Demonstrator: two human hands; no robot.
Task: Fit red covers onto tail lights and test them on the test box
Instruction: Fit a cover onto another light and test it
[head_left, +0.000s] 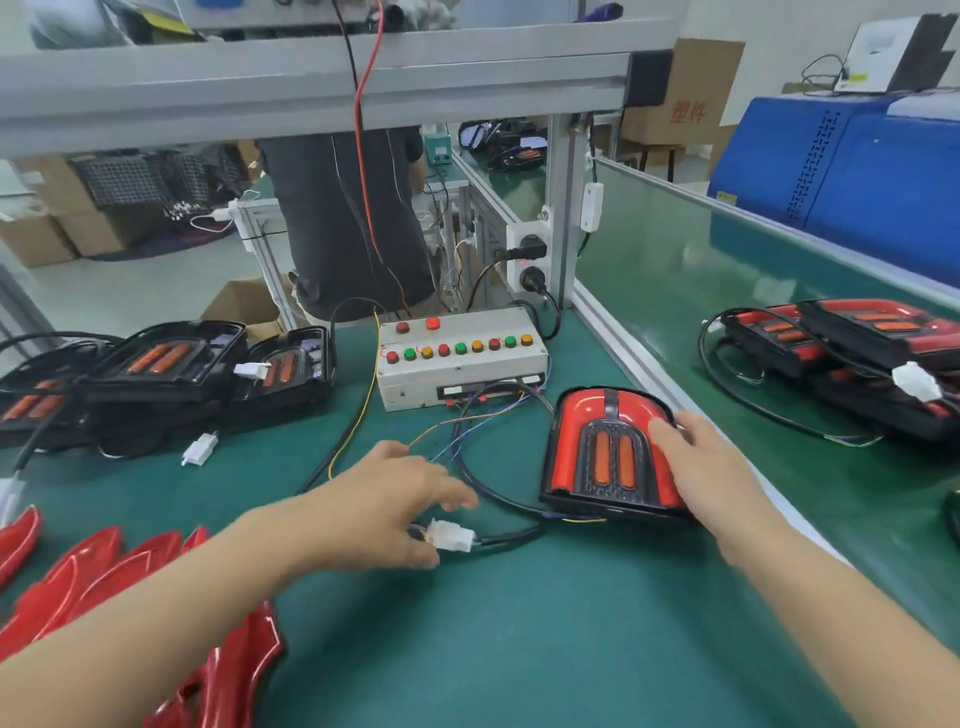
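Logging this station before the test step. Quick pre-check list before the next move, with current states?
1. Red cover seated on the black tail light by the test box: ok, it looks flush.
2. Right hand steadying that light: ok, fingers rest on its right side.
3. Left hand on the white plastic connector: ok, thumb and fingers pinch it.
4. Connector mated with the box lead: cannot tell, hand hides the joint.
5. Grey button test box powered: cannot tell; one top red button looks brighter.
6. Light's black cable free of snags: ok, it lies loose on the green mat.
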